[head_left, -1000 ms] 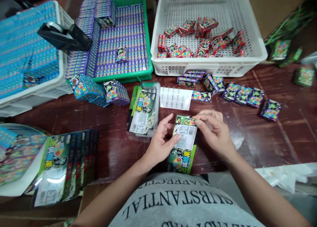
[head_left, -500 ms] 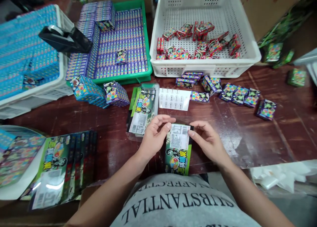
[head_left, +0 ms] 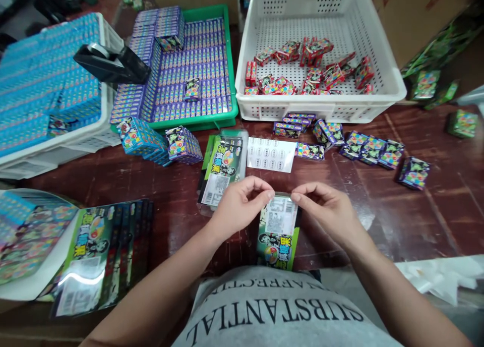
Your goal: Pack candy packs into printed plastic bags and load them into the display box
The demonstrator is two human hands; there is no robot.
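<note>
In front of my body lies a flat green-and-black printed package (head_left: 279,241) with clear plastic at its far edge and a white barcode label. My left hand (head_left: 245,200) pinches that edge at its left corner, thumb against forefinger. At the right corner my right hand (head_left: 327,206) does the same with thumb and forefinger. Left of them, similar packages (head_left: 223,168) are stacked on the table. A white sheet of round stickers (head_left: 270,154) lies just beyond my hands.
A white crate (head_left: 321,102) holds small red boxes. Purple boxes fill a green tray (head_left: 231,84); blue boxes fill a white crate (head_left: 108,79) under a black tape dispenser (head_left: 111,64). Loose purple boxes (head_left: 372,148) lie at right, and more packages (head_left: 88,256) stand in a row at left.
Both hands have closed into pinches at the package's far corners, with the fingers drawn in toward the thumbs. The whole view has shifted slightly.
</note>
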